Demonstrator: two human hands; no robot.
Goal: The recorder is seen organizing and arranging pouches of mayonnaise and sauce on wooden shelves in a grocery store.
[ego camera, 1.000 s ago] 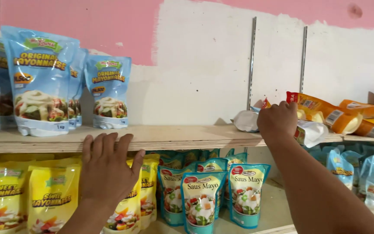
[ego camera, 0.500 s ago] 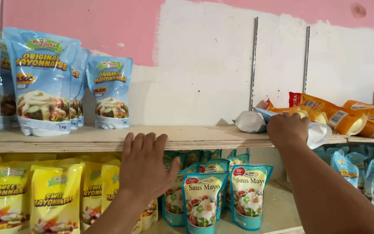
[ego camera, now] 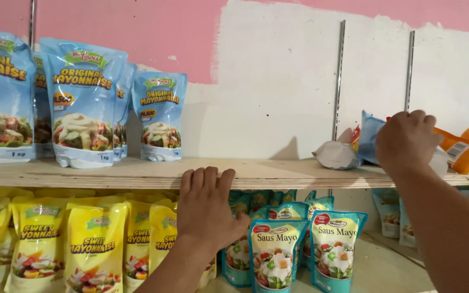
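Pink and white wall backs the wooden shelf, my landmark. On it to the left stand at least four blue pouches of mayonnaise, upright. Below it to the left I count about five yellow pouches, and below its middle three teal pouches in front, more behind. My left hand lies flat, fingers spread, on the shelf's front edge, holding nothing. My right hand, at the shelf's right end, is closed on a blue packet lying there, beside a crumpled white bag and two orange packets.
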